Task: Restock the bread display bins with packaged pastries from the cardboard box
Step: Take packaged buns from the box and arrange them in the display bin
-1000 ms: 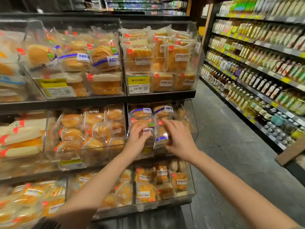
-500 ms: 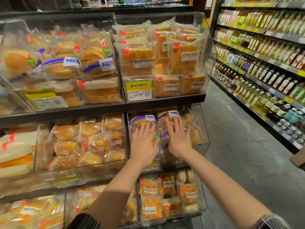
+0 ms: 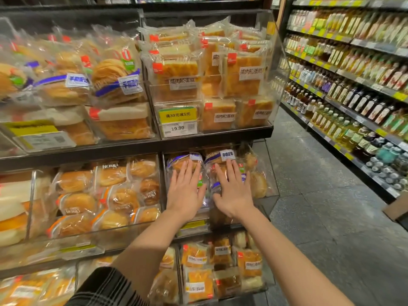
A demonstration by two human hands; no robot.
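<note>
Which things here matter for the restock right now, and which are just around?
In play:
left hand and right hand, flat on the blue-banded pastry packs
middle-shelf clear bin

Just around:
top-shelf cake packs
19.90 price tag
bottle shelves

I see golden-brown buns [image 3: 185, 164] in clear bags with blue stripes and white labels. The cake packs [image 3: 241, 76] are orange-yellow with little red squares. The price tag [image 3: 178, 115] is yellow and green. My sleeve [image 3: 106, 288] is dark with pale checks.
</note>
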